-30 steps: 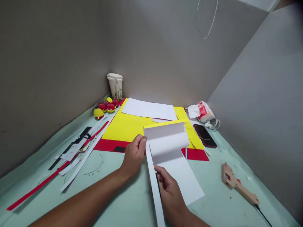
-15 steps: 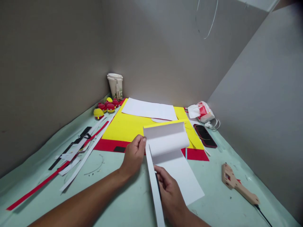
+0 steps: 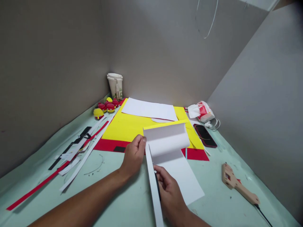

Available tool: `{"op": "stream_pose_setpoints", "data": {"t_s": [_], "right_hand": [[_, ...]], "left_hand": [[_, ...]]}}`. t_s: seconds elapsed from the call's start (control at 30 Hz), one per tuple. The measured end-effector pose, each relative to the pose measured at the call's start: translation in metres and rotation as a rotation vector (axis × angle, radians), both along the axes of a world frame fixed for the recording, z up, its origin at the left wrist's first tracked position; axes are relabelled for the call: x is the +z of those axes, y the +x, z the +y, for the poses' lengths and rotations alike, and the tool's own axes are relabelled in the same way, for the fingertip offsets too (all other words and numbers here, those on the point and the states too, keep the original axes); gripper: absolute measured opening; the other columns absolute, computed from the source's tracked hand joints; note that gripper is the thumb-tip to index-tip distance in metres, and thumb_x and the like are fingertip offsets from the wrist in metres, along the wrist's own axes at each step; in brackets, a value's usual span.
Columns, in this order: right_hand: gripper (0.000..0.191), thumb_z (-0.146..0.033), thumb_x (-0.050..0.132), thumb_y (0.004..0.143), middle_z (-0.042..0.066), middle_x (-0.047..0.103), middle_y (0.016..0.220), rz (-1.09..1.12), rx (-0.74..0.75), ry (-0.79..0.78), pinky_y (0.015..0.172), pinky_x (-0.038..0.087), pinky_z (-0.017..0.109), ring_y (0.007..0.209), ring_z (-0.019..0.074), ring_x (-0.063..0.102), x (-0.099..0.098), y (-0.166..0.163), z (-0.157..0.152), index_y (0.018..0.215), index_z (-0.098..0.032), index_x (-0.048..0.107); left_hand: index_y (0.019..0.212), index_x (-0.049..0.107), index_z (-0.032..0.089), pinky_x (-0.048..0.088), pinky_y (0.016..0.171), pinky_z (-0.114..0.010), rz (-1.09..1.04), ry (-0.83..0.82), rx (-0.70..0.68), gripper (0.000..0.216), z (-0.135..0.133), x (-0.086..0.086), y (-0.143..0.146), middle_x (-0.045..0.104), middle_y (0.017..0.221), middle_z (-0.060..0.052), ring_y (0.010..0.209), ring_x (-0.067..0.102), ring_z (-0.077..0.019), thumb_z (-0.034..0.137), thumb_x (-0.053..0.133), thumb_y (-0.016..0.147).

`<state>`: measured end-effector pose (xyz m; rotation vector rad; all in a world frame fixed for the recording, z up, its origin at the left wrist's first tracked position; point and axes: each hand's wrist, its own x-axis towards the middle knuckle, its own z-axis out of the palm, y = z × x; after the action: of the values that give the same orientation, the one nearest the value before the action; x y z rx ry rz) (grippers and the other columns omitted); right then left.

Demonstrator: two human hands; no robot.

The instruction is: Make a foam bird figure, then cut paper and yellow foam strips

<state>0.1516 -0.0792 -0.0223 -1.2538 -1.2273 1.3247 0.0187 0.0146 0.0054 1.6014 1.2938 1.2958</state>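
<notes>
My left hand (image 3: 134, 154) pinches the left edge of a curled white sheet of paper (image 3: 169, 138), whose yellow back shows along the far edge. Closed around black-handled scissors (image 3: 157, 187), my right hand (image 3: 171, 197) is just below it. The blades reach up into the sheet near its left edge, and my fingers hide most of the handles. A long narrow white strip (image 3: 155, 198), joined to the sheet near my left hand, runs down toward the bottom of the view. Beneath the curl lies a flat white area of paper (image 3: 182, 176) on the table.
Yellow sheets (image 3: 132, 126) and red sheets (image 3: 199, 154) lie behind my hands. Paper strips (image 3: 71, 159) and several red-and-yellow balls (image 3: 98, 113) are at left, near paper cups (image 3: 115, 85). At right are a phone (image 3: 205, 135), tissue pack (image 3: 204, 112) and glue gun (image 3: 239, 184).
</notes>
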Motion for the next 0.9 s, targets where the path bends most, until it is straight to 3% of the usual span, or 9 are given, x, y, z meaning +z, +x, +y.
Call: {"op": "stream_pose_setpoints", "data": {"t_s": [0.4, 0.9], "right_hand": [[0.033, -0.031, 0.058, 0.088, 0.000, 0.066, 0.073, 0.036, -0.002, 0.012, 0.065, 0.047, 0.024, 0.067, 0.0150, 0.058, -0.0004, 0.0001, -0.0003, 0.117, -0.017, 0.063], [0.030, -0.027, 0.060, 0.085, -0.004, 0.056, 0.065, 0.018, 0.010, 0.003, 0.061, 0.043, 0.022, 0.063, 0.0128, 0.050, 0.0009, 0.0003, -0.0007, 0.114, -0.018, 0.065]], "left_hand": [[0.068, 0.038, 0.023, 0.032, 0.058, -0.027, 0.011, -0.011, 0.003, 0.032, -0.0019, 0.0031, 0.0016, 0.038, 0.060, 0.006, 0.059, 0.040, -0.0138, 0.039, 0.040, 0.095], [0.069, 0.041, 0.022, 0.032, 0.059, -0.027, -0.025, -0.034, 0.007, 0.031, -0.0004, 0.0025, -0.0001, 0.041, 0.062, 0.005, 0.061, 0.040, -0.0142, 0.041, 0.042, 0.094]]}}
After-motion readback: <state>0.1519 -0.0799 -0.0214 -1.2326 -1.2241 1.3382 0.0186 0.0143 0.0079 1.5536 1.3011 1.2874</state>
